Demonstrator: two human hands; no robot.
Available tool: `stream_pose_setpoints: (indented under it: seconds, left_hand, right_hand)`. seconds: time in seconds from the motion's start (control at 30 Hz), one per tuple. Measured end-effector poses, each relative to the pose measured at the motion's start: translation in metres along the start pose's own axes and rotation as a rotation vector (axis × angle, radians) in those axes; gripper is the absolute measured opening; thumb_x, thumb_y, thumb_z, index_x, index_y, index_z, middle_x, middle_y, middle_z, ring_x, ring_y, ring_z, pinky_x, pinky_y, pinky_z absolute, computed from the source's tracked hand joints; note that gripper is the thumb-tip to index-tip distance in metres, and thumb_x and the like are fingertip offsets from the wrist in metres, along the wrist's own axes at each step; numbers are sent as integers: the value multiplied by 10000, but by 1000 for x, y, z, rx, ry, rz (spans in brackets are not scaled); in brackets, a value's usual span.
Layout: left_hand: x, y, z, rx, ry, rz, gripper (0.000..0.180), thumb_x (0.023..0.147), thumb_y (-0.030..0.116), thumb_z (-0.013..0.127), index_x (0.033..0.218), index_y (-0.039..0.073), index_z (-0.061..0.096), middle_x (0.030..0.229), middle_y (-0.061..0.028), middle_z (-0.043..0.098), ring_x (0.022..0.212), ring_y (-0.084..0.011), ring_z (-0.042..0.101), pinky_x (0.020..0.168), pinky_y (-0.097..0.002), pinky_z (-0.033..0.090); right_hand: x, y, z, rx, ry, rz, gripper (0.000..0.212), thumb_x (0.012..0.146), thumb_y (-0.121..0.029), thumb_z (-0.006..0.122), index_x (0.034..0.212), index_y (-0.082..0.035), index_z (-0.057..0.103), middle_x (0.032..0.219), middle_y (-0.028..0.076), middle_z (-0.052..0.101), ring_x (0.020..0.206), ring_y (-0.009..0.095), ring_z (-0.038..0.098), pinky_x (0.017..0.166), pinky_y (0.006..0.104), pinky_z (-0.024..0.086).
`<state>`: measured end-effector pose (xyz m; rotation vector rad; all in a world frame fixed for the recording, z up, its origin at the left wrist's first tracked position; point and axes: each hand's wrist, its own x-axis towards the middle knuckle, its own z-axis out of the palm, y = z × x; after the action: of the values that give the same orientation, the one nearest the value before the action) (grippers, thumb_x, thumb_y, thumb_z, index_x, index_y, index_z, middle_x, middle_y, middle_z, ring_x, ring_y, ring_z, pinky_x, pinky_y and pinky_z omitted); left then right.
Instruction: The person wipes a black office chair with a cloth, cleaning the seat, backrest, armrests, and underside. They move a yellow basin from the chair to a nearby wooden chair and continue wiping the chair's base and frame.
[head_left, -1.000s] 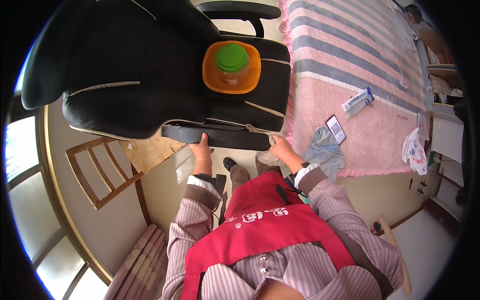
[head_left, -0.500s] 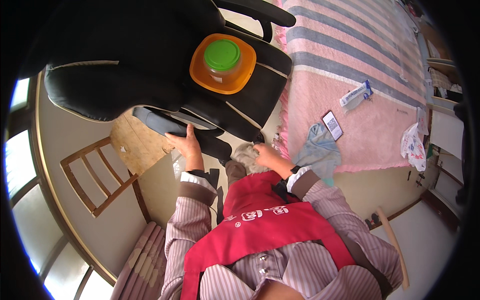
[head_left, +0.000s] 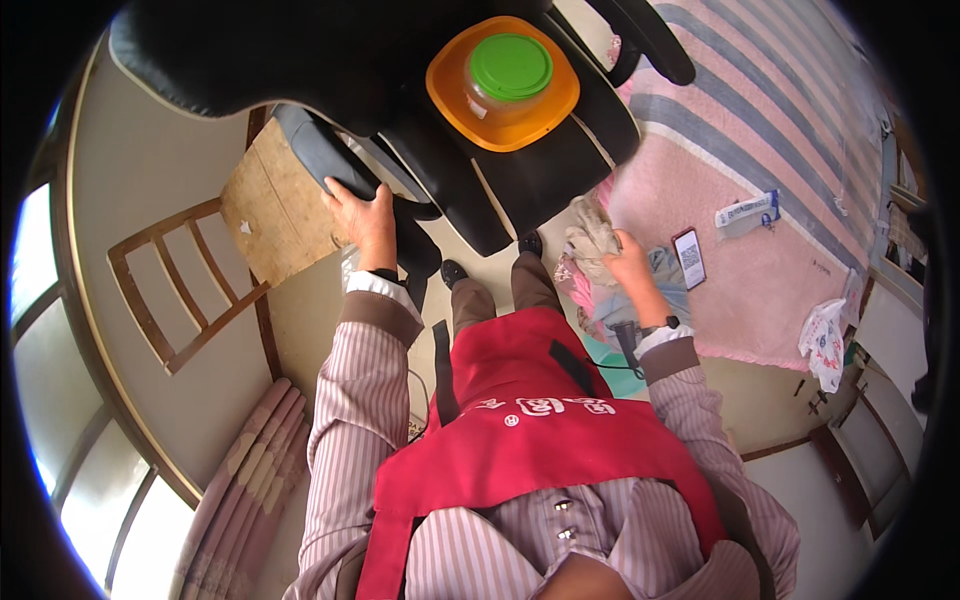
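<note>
My left hand (head_left: 366, 226) is on the grey-black armrest (head_left: 318, 148) of a black office chair (head_left: 480, 205), its fingers over the edge and its thumb apart. In my right hand (head_left: 630, 264) is a crumpled greyish-beige cloth (head_left: 590, 238), gripped in front of the bed's near left edge. An orange tray (head_left: 545, 128) rests on the chair seat. Inside the tray stands a clear round jar with a green lid (head_left: 511, 67).
To the right is a bed with a pink and grey striped cover (head_left: 740, 270). It bears a phone (head_left: 690, 258), a white-blue packet (head_left: 748, 212), a bluish cloth (head_left: 668, 285) and a white plastic bag (head_left: 823, 345). At left stands a wooden chair (head_left: 190, 285) near frosted windows (head_left: 60, 420).
The right hand has carried the cloth rightward, from in front of my apron to beside the bed. My left hand stays at the armrest. The whole view has shifted.
</note>
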<state>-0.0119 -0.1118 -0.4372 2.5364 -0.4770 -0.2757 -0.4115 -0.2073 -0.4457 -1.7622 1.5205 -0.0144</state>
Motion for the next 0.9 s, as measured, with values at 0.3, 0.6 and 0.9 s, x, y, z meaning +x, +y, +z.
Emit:
stream_pose_setpoints:
  seconds: [0.3, 0.6, 0.9]
  left_hand:
    - [-30, 36, 29, -125, -136, 565, 665, 741, 173, 715, 1321, -4, 443, 1309, -271, 460, 1233, -392, 439, 1036, -417, 359]
    - [-64, 50, 171, -874, -804, -730, 747, 836, 169, 654, 1428, 21, 221, 1296, -129, 460, 1131, -304, 485, 895, -471, 451]
    - [-35, 57, 233, -1281, -606, -831, 287, 859, 13, 528, 1142, -22, 501, 1111, -158, 581, 1037, -340, 583, 909, -491, 481]
  right_hand:
    - [-20, 9, 19, -32, -166, 6, 421, 707, -122, 628, 1112, -24, 571, 1092, 182, 605, 1011, 383, 574, 853, 416, 471]
    - [-43, 39, 28, 117, -239, 115, 409, 724, -90, 621, 1122, -14, 564, 1096, 209, 588, 1022, 391, 568, 847, 408, 469]
    - [-66, 96, 21, 9, -85, 86, 410, 686, -85, 628, 1088, -24, 574, 1053, 176, 596, 965, 378, 588, 826, 409, 476]
